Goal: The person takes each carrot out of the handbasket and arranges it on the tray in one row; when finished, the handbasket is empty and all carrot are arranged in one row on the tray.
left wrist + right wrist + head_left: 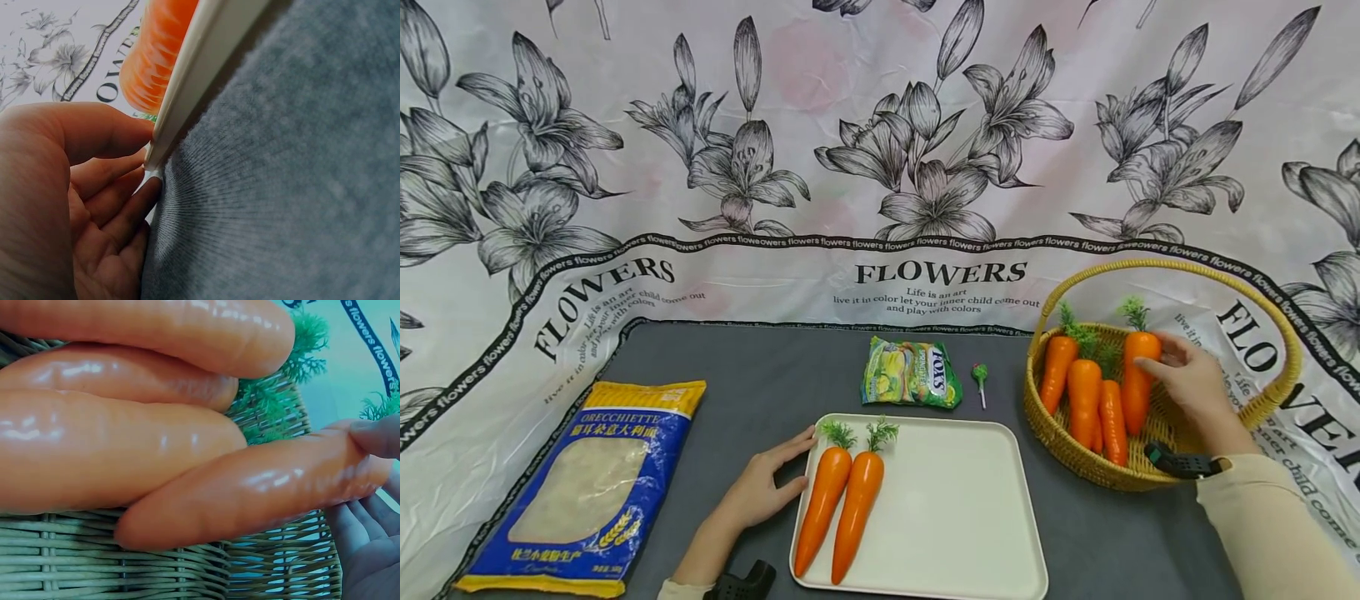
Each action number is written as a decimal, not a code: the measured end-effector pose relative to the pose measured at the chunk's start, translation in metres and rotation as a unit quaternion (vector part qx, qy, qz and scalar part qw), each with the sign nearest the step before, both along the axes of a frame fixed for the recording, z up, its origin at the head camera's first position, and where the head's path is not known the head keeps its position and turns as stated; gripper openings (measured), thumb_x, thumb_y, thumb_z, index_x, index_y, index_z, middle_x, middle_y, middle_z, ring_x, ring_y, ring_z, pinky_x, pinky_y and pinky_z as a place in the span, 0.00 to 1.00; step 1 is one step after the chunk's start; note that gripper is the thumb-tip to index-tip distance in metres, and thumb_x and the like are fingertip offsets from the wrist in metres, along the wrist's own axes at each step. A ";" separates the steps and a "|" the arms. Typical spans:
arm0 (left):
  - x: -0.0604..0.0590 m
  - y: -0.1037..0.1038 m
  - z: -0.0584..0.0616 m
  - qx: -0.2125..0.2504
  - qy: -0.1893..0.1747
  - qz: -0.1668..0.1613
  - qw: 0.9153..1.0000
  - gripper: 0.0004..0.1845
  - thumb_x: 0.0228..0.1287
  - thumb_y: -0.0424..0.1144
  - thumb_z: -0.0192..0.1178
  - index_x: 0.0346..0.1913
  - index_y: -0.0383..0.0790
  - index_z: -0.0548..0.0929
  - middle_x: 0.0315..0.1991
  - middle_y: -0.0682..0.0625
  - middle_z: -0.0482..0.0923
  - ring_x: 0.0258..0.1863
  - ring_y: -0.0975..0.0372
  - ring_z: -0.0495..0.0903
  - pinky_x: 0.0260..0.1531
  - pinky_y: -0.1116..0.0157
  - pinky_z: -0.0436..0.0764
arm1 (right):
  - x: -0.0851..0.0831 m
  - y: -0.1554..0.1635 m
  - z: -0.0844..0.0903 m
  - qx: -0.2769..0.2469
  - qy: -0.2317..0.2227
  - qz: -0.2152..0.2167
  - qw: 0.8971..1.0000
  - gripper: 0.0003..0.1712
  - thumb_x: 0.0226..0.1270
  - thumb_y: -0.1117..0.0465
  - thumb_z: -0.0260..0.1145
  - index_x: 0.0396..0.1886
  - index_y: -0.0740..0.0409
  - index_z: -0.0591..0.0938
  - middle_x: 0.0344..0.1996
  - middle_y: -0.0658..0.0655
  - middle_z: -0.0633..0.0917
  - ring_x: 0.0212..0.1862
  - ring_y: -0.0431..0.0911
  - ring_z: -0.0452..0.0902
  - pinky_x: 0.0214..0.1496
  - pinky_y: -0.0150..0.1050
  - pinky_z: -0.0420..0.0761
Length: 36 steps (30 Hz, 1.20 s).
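My right hand (1193, 377) pinches an orange carrot (1138, 392) near its leafy top, thumb on one side and fingers on the other. In the right wrist view this carrot (250, 494) slants against the other carrots, its tip low in the wicker basket (1101, 472). Several more carrots (1083, 400) lie in the basket. My left hand (765, 487) rests at the left edge of a cream tray (947, 508), its fingers nearly straight and fingertips touching the rim. Two carrots (822, 508) lie side by side on the tray's left part, green tops pointing away.
Behind the tray lie a green candy bag (912, 373) and a lollipop (980, 379). A blue and yellow pasta bag (587, 483) lies at the left. The basket's tall handle (1165, 265) arches over the right arm. A flower-printed cloth (820, 167) hangs behind the grey tabletop.
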State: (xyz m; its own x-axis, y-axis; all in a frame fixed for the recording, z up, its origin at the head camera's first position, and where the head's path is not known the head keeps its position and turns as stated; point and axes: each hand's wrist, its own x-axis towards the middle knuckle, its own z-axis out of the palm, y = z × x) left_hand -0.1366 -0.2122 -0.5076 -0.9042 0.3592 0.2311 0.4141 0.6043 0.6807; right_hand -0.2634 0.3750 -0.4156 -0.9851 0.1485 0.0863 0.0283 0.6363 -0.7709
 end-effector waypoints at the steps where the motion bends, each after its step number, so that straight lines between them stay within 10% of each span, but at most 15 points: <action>1: 0.000 0.000 0.000 0.000 0.002 0.000 1.000 0.26 0.58 0.47 0.58 0.61 0.50 0.70 0.64 0.57 0.63 0.61 0.60 0.65 0.55 0.52 0.69 | 0.000 -0.001 0.002 0.003 -0.002 0.000 1.000 0.41 0.56 0.45 0.62 0.67 0.56 0.61 0.54 0.53 0.73 0.39 0.20 0.64 0.34 0.16 0.68; 13: -0.001 -0.001 0.000 0.001 -0.004 -0.001 1.000 0.27 0.58 0.48 0.57 0.62 0.50 0.69 0.65 0.57 0.62 0.62 0.60 0.65 0.56 0.51 0.68 | 0.009 -0.004 0.020 -0.107 -0.013 0.003 0.994 0.39 0.55 0.51 0.65 0.67 0.49 0.61 0.53 0.36 0.72 0.37 0.17 0.66 0.36 0.15 0.71; 20: -0.001 -0.001 0.001 -0.001 -0.012 0.001 1.000 0.27 0.59 0.49 0.56 0.62 0.51 0.69 0.65 0.57 0.62 0.62 0.61 0.64 0.56 0.52 0.68 | 0.020 -0.016 0.040 -0.260 -0.009 0.026 0.965 0.42 0.52 0.59 0.68 0.67 0.55 0.60 0.44 0.33 0.77 0.36 0.22 0.74 0.35 0.19 0.76; 36: -0.001 -0.002 0.001 -0.004 -0.003 -0.001 1.000 0.27 0.58 0.48 0.57 0.62 0.49 0.70 0.64 0.57 0.63 0.62 0.60 0.65 0.56 0.52 0.68 | 0.063 -0.070 0.050 -0.311 0.042 0.116 0.942 0.31 0.57 0.71 0.61 0.62 0.58 0.68 0.43 0.38 0.79 0.42 0.29 0.78 0.38 0.22 0.77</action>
State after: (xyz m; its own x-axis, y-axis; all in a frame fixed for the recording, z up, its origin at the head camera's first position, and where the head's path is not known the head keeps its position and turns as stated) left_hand -0.1380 -0.2139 -0.5064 -0.9049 0.3626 0.2229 0.4111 0.6087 0.6785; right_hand -0.2002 0.3050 -0.3658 -0.9907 -0.0229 0.1339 -0.1347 0.0412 -0.9900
